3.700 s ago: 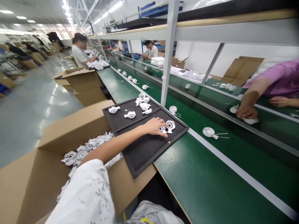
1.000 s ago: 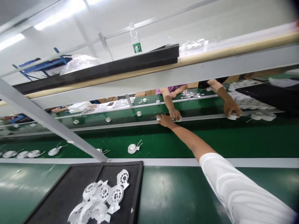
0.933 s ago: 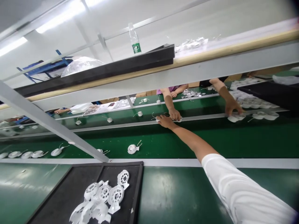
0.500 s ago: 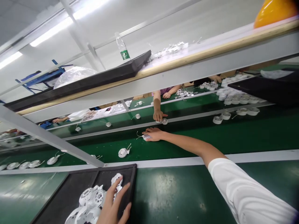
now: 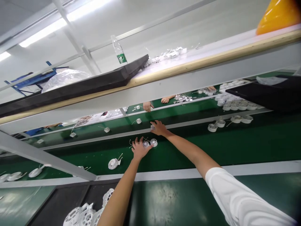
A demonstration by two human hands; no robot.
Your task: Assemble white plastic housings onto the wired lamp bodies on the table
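Your left hand (image 5: 140, 149) is open, fingers spread, with its thumb reaching toward two round white plastic parts (image 5: 153, 142) lying side by side on the green conveyor bench (image 5: 178, 150). From this tilted view, you can't quite tell whether the thumb touches the nearer one. Your right hand (image 5: 159, 127) is open too and farther out, its fingertips (image 5: 152, 123) just beside a small round white part (image 5: 152, 126) at the grey rail (image 5: 188, 124) that divides the bench. Neither hand visibly grips anything. Nearer you and to the left, a wired white part (image 5: 113, 163) sits on the bench, and a black tray (image 5: 91, 197) holds a pile of white slotted parts (image 5: 86, 216). Off to the right, more white parts (image 5: 236, 119) line the rail. Beyond it, a co-worker's hands (image 5: 147, 106) rest over another green stretch.
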